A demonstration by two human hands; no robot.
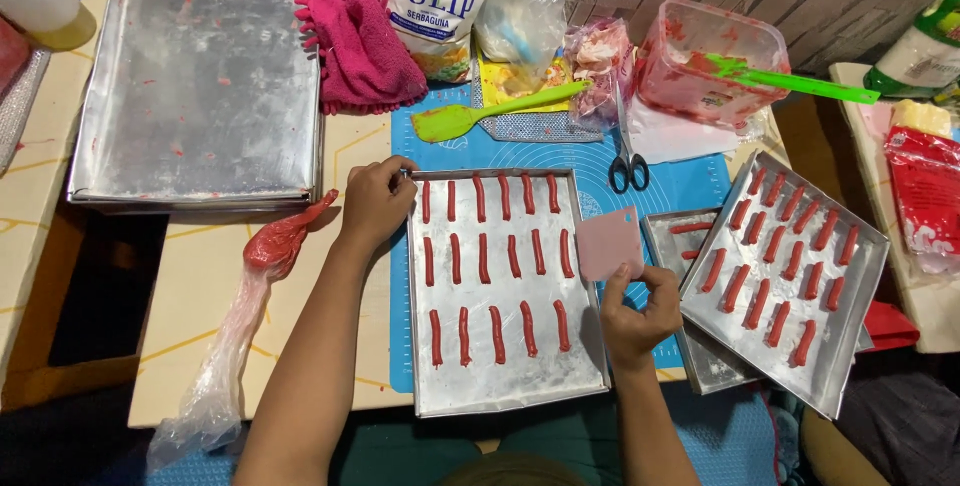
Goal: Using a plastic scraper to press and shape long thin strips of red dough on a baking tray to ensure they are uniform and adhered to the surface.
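Observation:
A metal baking tray (pixel 440 401) lies in front of me with several rows of red dough sticks (pixel 497 269) on it. My left hand (pixel 375 201) grips the tray's far left corner. My right hand (pixel 637 313) holds a pink plastic scraper (pixel 608 242) upright by its lower edge, just off the tray's right rim. A piping bag (pixel 272 246) with red dough in its tip lies on the table to the left of my left arm.
A second tray of red sticks (pixel 845 346) sits tilted at the right on top of another tray (pixel 668 236). An empty tray (pixel 195 86) stands far left. Pink cloth (pixel 360 41), green spatula (pixel 480 114), scissors (pixel 628 161), flour bag, and a red-smeared container (pixel 705 56) line the back.

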